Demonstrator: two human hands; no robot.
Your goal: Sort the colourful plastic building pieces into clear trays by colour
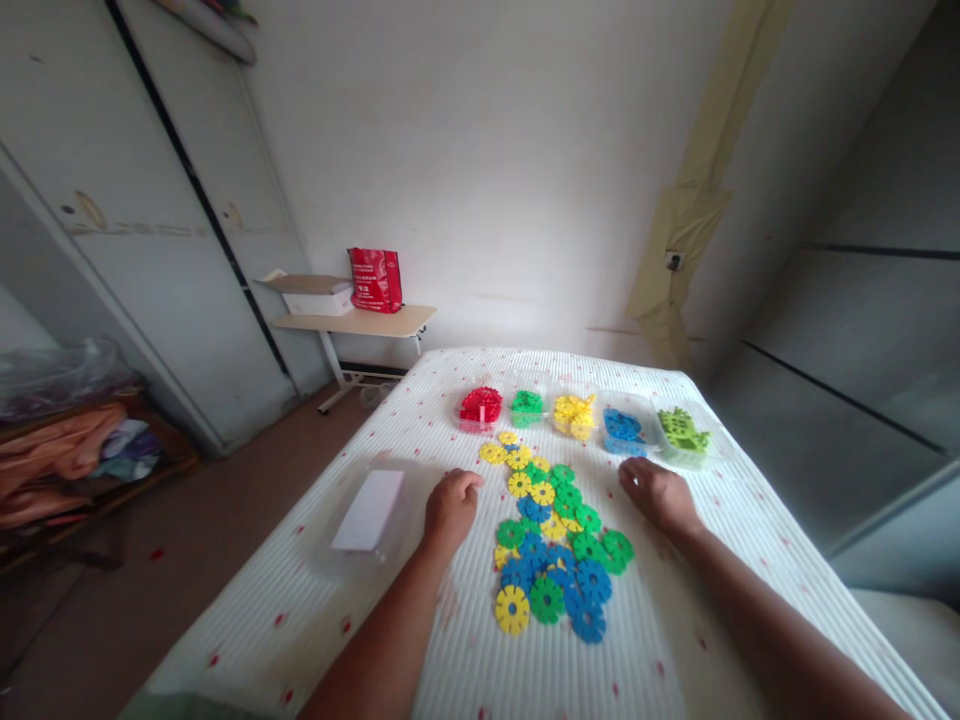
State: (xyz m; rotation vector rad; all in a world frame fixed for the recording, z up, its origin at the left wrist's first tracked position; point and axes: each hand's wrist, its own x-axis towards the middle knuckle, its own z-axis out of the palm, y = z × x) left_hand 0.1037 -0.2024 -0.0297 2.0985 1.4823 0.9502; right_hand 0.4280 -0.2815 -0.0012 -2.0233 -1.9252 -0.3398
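Observation:
Loose snowflake-shaped plastic discs [547, 598] in yellow, green and blue lie in a long overlapping pile between my hands. On the left side of the pile my left hand [453, 508] rests on the cloth, fingers curled in, with no piece visible in it. My right hand [661, 494] is right of the pile, just in front of the tub of blue pieces [624, 428]. Its fingers are also curled into a loose fist, and no piece shows in it. Behind the pile stand further clear tubs of red pieces [481, 408], green pieces [528, 406], yellow pieces [574, 414] and light green pieces [682, 432].
A clear plastic box with a white card [370, 510] lies left of my left hand. The table has a white ribbed cloth [315, 620] with red specks. Beyond it, a side table [367, 321] carries a white box [319, 298] and a red bag [376, 280].

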